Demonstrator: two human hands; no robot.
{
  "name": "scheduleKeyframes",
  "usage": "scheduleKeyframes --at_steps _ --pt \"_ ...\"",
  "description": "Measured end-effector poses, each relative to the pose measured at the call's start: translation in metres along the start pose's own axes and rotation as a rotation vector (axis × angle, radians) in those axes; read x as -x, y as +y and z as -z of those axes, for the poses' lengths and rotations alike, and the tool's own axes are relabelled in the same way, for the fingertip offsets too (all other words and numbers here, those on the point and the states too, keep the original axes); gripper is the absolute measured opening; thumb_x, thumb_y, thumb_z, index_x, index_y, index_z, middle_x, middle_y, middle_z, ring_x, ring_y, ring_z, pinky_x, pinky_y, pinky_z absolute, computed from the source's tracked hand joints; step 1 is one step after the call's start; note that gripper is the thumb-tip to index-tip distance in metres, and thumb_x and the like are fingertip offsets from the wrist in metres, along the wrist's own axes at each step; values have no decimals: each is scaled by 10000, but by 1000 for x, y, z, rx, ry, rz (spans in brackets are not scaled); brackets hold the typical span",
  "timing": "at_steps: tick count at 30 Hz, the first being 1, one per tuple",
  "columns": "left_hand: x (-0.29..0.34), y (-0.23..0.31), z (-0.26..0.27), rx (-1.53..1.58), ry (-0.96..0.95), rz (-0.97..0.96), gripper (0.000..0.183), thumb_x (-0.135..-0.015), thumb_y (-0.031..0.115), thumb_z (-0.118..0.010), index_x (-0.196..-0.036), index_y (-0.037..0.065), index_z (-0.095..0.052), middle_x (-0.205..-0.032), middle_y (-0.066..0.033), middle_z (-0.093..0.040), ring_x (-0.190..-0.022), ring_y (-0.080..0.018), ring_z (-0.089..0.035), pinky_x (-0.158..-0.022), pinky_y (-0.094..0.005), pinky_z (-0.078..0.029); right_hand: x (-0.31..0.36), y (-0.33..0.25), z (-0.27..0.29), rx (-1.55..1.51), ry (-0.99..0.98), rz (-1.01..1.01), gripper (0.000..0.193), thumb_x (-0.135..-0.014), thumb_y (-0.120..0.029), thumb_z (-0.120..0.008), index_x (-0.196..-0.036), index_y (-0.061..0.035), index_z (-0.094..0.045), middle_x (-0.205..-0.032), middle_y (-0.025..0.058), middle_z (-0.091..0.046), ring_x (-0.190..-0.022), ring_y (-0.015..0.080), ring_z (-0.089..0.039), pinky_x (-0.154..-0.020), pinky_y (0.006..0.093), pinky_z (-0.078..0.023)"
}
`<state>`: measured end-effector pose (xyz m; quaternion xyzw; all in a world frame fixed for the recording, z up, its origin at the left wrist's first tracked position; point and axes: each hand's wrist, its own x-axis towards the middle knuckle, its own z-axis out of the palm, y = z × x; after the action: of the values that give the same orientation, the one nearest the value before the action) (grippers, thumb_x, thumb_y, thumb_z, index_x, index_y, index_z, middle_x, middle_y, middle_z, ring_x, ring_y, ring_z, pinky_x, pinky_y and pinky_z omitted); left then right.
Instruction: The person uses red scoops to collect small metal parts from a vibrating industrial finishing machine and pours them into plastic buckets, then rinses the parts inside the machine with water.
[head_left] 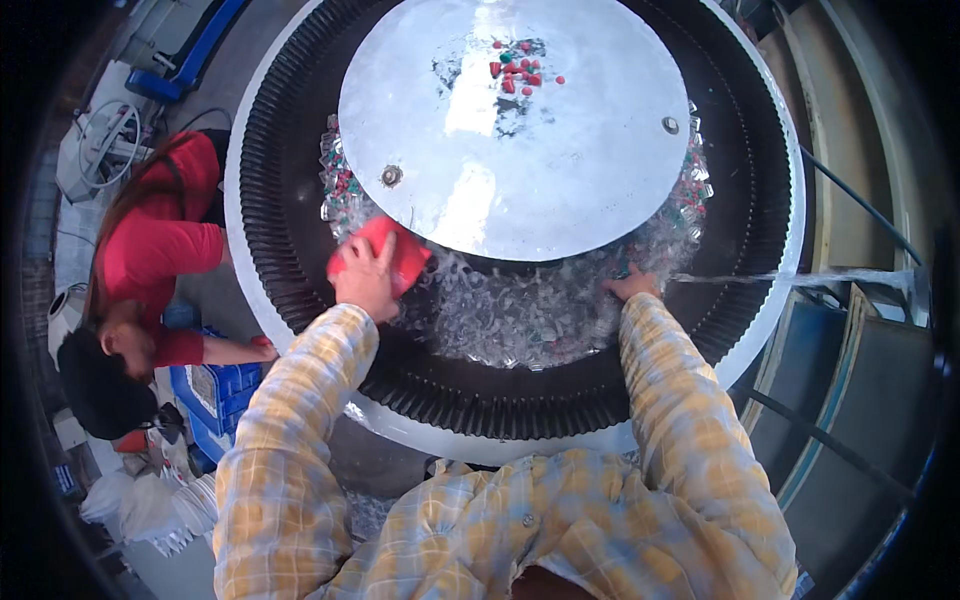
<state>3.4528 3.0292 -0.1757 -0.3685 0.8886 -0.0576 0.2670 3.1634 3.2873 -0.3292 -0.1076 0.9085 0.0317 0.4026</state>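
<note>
My left hand (pixel 370 275) is closed on a red plastic container (pixel 408 262), perhaps a scoop. It is tilted at the left front of a round bowl machine, and its exact shape is partly hidden by my fingers. Around it lie many small clear pieces (pixel 530 310), blurred, mixed with red and green bits. My right hand (pixel 635 285) reaches into the same pieces at the right, fingers apart and holding nothing I can see. A smooth metal disc (pixel 520 180) covers the middle of the bowl, with several small red and green pieces (pixel 518 75) on top.
The bowl's black ribbed wall (pixel 270 200) and pale rim (pixel 245 260) surround my hands. At the left a person in a red shirt (pixel 155 240) bends beside blue crates (pixel 215 385). Metal panels (pixel 850 390) and a dark rod (pixel 860 205) stand on the right.
</note>
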Motion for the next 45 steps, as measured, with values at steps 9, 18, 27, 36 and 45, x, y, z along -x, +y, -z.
scheduleKeyframes --at_steps 9,18,27,36,45 --pt "31 37 -4 269 -126 -69 975 -495 237 -721 -1324 133 -219 -1126 -235 -362 -1024 -408 -404 -800 -451 -455 1 -16 -108 -651 -306 29 928 -566 -381 -726 -1300 -26 -283 -1199 151 -458 -1107 239 -443 -910 307 -372" --pt "34 34 -16 626 -239 34 1012 -493 270 -713 -1326 120 -158 -1101 -305 -371 -1002 -478 -438 -900 -467 -377 124 -124 -126 -1277 -582 -53 693 -692 -260 -657 -1258 -80 -300 -1060 128 -516 -877 259 -548 -640 407 -480" --pt "13 8 -77 1237 -386 -131 974 -530 163 -665 -1326 10 -126 -1165 -246 -405 -1079 -319 -430 -924 -363 -359 157 -189 -145 -1562 -1030 109 340 -808 -158 -461 -1112 -5 -466 -936 92 -570 -831 215 -565 -673 348 -469" --pt "44 12 -30 1948 -728 -239 800 -647 0 -537 -1337 87 -140 -1103 -139 -443 -956 -185 -509 -669 -282 -485 224 -125 32 -759 -917 425 535 -841 -330 -514 -1315 -143 -353 -1278 80 -398 -1141 182 -394 -891 339 -361" --pt "120 10 5 2122 -504 -325 828 -641 47 -537 -1366 78 -138 -1296 -78 -330 -1173 -152 -331 -963 -269 -278 233 -17 122 -1167 -201 636 303 -851 -195 -486 -1083 -5 -525 -865 77 -590 -698 107 -566 -627 204 -454"
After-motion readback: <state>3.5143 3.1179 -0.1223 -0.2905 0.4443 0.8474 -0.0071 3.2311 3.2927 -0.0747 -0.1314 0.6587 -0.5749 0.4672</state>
